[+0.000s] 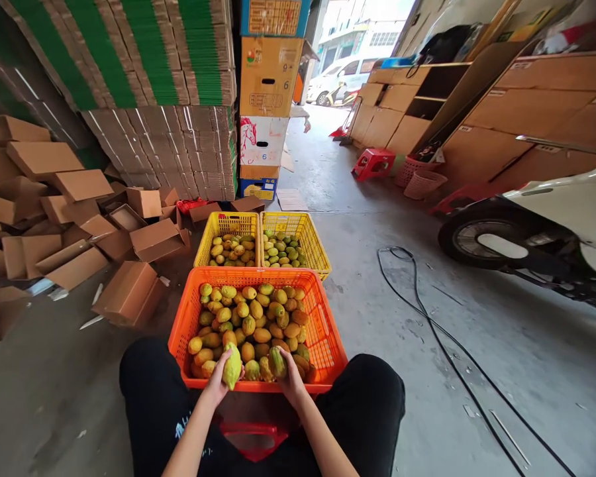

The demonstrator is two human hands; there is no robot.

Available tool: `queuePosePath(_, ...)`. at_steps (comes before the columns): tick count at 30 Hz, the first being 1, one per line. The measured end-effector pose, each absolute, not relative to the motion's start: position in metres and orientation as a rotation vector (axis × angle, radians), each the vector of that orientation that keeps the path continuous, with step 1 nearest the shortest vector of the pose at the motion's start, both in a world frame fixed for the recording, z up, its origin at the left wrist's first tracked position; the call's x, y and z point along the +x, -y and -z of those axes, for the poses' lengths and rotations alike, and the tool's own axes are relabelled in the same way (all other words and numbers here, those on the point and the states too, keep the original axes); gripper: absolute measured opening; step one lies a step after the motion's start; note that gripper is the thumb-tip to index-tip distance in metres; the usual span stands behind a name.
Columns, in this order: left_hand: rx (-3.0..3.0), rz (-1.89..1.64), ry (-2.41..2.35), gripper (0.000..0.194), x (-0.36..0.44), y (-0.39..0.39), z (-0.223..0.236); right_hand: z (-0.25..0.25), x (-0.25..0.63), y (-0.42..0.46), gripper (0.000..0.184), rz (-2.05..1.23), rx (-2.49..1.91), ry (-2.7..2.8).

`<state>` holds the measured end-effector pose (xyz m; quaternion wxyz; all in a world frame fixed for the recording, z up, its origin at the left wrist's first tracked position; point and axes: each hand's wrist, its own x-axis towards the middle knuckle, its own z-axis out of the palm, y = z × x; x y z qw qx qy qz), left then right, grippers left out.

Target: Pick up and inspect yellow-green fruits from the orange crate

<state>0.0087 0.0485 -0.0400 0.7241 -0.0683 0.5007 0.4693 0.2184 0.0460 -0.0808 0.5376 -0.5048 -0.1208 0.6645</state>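
Observation:
My left hand [220, 377] is closed around a bumpy yellow-green oval fruit [232, 366], held over the near rim of an orange plastic crate [328, 331]. To its right, my right hand [292, 381] grips a darker green fruit with yellowish streaks [277, 363]. Inside the orange crate lie many yellow, orange and greenish fruits [255, 309], piled toward the left and middle. Just beyond it stand two yellow crates: the left one [203, 240] contains yellowish fruits [233, 250], the right one [315, 242] greener fruits [282, 250].
Loose open cartons [129, 291] are heaped on the left, before tall stacks of flattened cardboard [159, 142]. Printed boxes [264, 79] stand stacked behind the crates. A black cable [422, 308] crosses the floor at right, near a parked motorbike [496, 242]. A red stool [372, 163] sits farther back.

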Motion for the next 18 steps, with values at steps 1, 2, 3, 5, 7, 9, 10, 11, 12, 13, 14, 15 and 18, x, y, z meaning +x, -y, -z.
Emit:
queuePosePath(1, -0.141, -1.03, -1.106, 0.016, 0.009, -0.048, 0.04, 0.08, 0.218, -0.047, 0.036, -1.599, -1.203, 0.251)
queuePosePath(2, -0.139, -1.023, -1.106, 0.016, 0.009, -0.049, 0.04, 0.079, 0.217, -0.047, 0.033, -1.59, -1.202, 0.248)
queuePosePath(3, -0.144, -1.015, -1.104, 0.017, 0.009, -0.049, 0.039, 0.079, 0.217, -0.047, 0.031, -1.567, -1.203, 0.262)
queuePosePath(5, -0.162, -0.999, -1.1, 0.02, 0.008, -0.049, 0.037, 0.079, 0.217, -0.045, 0.033, -1.499, -1.204, 0.305)
queuePosePath(7, -0.169, -0.99, -1.1, 0.021, 0.008, -0.05, 0.033, 0.079, 0.217, -0.044, 0.036, -1.475, -1.21, 0.306)
queuePosePath(9, -0.151, -0.99, -1.114, 0.019, 0.008, -0.05, 0.03, 0.078, 0.216, -0.045, 0.034, -1.504, -1.216, 0.285)
queuePosePath(10, -0.13, -0.992, -1.127, 0.019, 0.008, -0.05, 0.029, 0.077, 0.215, -0.045, 0.033, -1.528, -1.217, 0.264)
queuePosePath(11, -0.106, -0.994, -1.139, 0.02, 0.009, -0.049, 0.029, 0.075, 0.213, -0.046, 0.035, -1.553, -1.211, 0.239)
queuePosePath(12, -0.081, -0.996, -1.147, 0.023, 0.009, -0.049, 0.028, 0.073, 0.211, -0.046, 0.036, -1.575, -1.202, 0.205)
queuePosePath(13, -0.059, -0.997, -1.149, 0.026, 0.009, -0.048, 0.028, 0.07, 0.21, -0.047, 0.038, -1.586, -1.194, 0.179)
queuePosePath(14, -0.045, -0.997, -1.146, 0.029, 0.009, -0.048, 0.028, 0.067, 0.209, -0.047, 0.039, -1.591, -1.188, 0.163)
queuePosePath(15, -0.04, -0.997, -1.139, 0.029, 0.009, -0.047, 0.028, 0.064, 0.208, -0.047, 0.039, -1.589, -1.188, 0.154)
queuePosePath(18, -0.058, -0.991, -1.12, 0.022, 0.009, -0.047, 0.027, 0.057, 0.207, -0.048, 0.039, -1.604, -1.217, 0.163)
